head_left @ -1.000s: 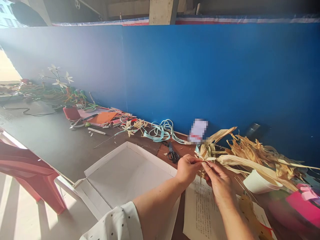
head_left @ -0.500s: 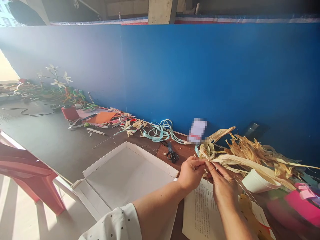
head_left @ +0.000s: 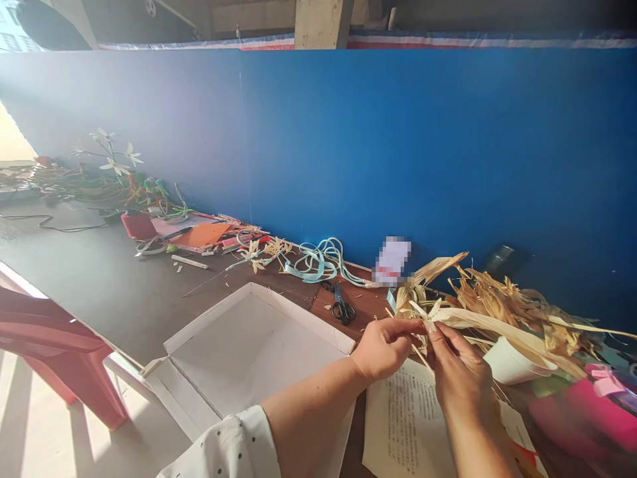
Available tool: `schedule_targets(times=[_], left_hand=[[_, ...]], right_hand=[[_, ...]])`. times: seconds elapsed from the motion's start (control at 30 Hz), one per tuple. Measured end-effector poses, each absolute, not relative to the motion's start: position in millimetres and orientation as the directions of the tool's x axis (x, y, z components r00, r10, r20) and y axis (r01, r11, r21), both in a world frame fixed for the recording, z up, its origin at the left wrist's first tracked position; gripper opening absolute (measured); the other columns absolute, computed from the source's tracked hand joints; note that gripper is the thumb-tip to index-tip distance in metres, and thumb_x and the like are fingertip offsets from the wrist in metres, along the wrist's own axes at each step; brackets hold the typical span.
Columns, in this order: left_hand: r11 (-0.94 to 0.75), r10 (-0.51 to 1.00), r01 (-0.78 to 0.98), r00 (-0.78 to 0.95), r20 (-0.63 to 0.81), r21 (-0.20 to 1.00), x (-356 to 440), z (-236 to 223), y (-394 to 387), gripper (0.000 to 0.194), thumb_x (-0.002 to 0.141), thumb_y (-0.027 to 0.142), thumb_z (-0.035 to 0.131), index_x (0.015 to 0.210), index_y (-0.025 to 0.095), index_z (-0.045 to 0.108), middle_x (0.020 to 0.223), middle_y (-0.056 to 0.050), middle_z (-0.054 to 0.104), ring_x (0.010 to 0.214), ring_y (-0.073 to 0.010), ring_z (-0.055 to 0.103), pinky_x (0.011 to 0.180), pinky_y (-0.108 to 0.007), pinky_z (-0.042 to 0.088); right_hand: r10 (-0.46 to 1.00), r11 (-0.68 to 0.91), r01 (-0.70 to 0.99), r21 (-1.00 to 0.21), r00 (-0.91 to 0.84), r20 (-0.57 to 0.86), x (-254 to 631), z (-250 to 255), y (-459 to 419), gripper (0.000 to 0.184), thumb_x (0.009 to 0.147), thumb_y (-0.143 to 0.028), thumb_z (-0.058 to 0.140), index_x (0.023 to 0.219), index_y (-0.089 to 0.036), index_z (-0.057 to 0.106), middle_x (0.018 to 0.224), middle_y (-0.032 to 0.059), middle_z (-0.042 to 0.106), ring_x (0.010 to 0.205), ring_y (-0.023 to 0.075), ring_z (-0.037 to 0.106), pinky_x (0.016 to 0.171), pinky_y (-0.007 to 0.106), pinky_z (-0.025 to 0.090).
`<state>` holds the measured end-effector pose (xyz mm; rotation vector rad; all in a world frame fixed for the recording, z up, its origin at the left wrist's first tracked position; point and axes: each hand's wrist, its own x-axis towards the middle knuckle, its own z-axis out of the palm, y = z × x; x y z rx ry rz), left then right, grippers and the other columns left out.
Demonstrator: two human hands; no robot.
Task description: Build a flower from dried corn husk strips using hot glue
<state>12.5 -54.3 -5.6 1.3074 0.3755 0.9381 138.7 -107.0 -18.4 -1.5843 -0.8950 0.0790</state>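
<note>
Above the printed sheet (head_left: 405, 425), my right hand (head_left: 460, 372) pinches a small pale corn husk flower (head_left: 432, 313) between thumb and fingertips. From the left, my left hand (head_left: 385, 346) reaches in with its index finger stretched to the flower's base, the other fingers curled. Both sets of fingertips meet there, and they hide exactly what the left one grips. A thin pale stick (head_left: 422, 358) slants down between the hands. Behind them, dried corn husks (head_left: 502, 299) lie in a loose pile. Black scissors (head_left: 342, 307) rest on the table beyond my left hand.
An open white box lid (head_left: 253, 345) lies left of my hands. A white paper cup (head_left: 515, 362) tips beside the husks. Pale blue cord (head_left: 328, 255), a husk flower on wire (head_left: 255, 255) and a red spool (head_left: 139, 226) line the blue partition (head_left: 423, 146).
Both hands have shifted slightly to the right. The flower's pointed petals now show above the fingertips, and the thin stick has come into view between the hands.
</note>
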Motion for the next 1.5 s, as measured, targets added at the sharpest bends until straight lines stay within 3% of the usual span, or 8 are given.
schedule_targets(times=[0.13, 0.23, 0.33, 0.53, 0.67, 1.0, 1.5], left_hand=[[0.100, 0.841, -0.381, 0.526, 0.127, 0.919, 9.9, -0.4, -46.3, 0.042, 0.074, 0.045, 0.060, 0.093, 0.008, 0.067, 0.081, -0.010, 0.066, 0.057, -0.0088, 0.054, 0.048, -0.019, 0.042], [0.150, 0.842, -0.413, 0.529, 0.103, 0.898, 6.5, 3.1, -39.6, 0.060, 0.075, 0.064, 0.049, 0.082, 0.007, 0.065, 0.069, -0.007, 0.061, 0.048, -0.0064, 0.046, 0.040, -0.017, 0.034], [0.203, 0.808, -0.384, 0.585, 0.067, 0.901, 3.6, 5.0, -37.5, 0.068, 0.073, 0.072, 0.042, 0.078, 0.008, 0.064, 0.065, -0.006, 0.058, 0.047, -0.0070, 0.045, 0.039, -0.018, 0.031], [0.215, 0.779, -0.350, 0.625, 0.056, 0.912, 3.0, 5.2, -41.3, 0.044, 0.064, 0.054, 0.066, 0.069, 0.011, 0.060, 0.066, -0.003, 0.058, 0.050, -0.0063, 0.045, 0.044, -0.018, 0.032], [0.222, 0.779, -0.356, 0.625, 0.055, 0.907, 4.0, 4.5, -42.1, 0.031, 0.064, 0.042, 0.067, 0.065, 0.012, 0.057, 0.063, -0.002, 0.056, 0.049, -0.0061, 0.044, 0.045, -0.019, 0.032], [0.201, 0.770, -0.353, 0.634, 0.075, 0.914, 4.9, 3.9, -41.2, 0.026, 0.065, 0.038, 0.063, 0.064, 0.013, 0.055, 0.062, -0.001, 0.056, 0.049, -0.0065, 0.044, 0.045, -0.020, 0.032], [0.211, 0.765, -0.359, 0.640, 0.074, 0.909, 5.5, 4.3, -41.8, 0.026, 0.064, 0.038, 0.064, 0.064, 0.013, 0.055, 0.063, -0.002, 0.057, 0.050, -0.0069, 0.046, 0.044, -0.019, 0.034]], right_hand=[[0.596, -0.007, 0.542, -0.840, 0.677, 0.432, 137.1, -14.3, -108.1, 0.053, 0.072, -0.061, 0.059, 0.096, -0.016, 0.070, 0.091, 0.0095, 0.071, 0.083, 0.0257, 0.064, 0.076, 0.034, 0.047], [0.614, -0.035, 0.588, -0.808, 0.651, 0.447, 132.3, -9.6, -109.4, 0.051, 0.072, -0.061, 0.057, 0.092, -0.017, 0.071, 0.086, 0.0096, 0.071, 0.080, 0.0255, 0.064, 0.074, 0.033, 0.047], [0.634, -0.031, 0.603, -0.798, 0.628, 0.450, 128.4, -6.5, -110.5, 0.045, 0.074, -0.059, 0.056, 0.089, -0.020, 0.071, 0.086, 0.0079, 0.071, 0.079, 0.0244, 0.064, 0.072, 0.032, 0.047], [0.695, 0.014, 0.571, -0.821, 0.585, 0.419, 131.6, -10.4, -108.2, 0.040, 0.072, -0.057, 0.058, 0.088, -0.023, 0.071, 0.089, 0.0055, 0.071, 0.086, 0.0240, 0.063, 0.075, 0.032, 0.046], [0.744, -0.010, 0.497, -0.867, 0.584, 0.326, 139.0, -20.0, -105.3, 0.039, 0.072, -0.055, 0.061, 0.092, -0.023, 0.071, 0.086, 0.0036, 0.070, 0.085, 0.0233, 0.062, 0.076, 0.032, 0.045], [0.744, 0.055, 0.241, -0.969, 0.637, 0.201, 134.5, -25.3, -101.6, 0.043, 0.064, -0.053, 0.069, 0.094, -0.023, 0.072, 0.069, 0.0015, 0.068, 0.061, 0.0193, 0.059, 0.053, 0.028, 0.045], [0.865, 0.167, -0.129, -0.978, 0.495, 0.082, 133.7, -27.0, -99.1, 0.035, 0.067, -0.040, 0.074, 0.097, -0.023, 0.067, 0.080, 0.0001, 0.067, 0.067, 0.0159, 0.059, 0.059, 0.027, 0.047]])
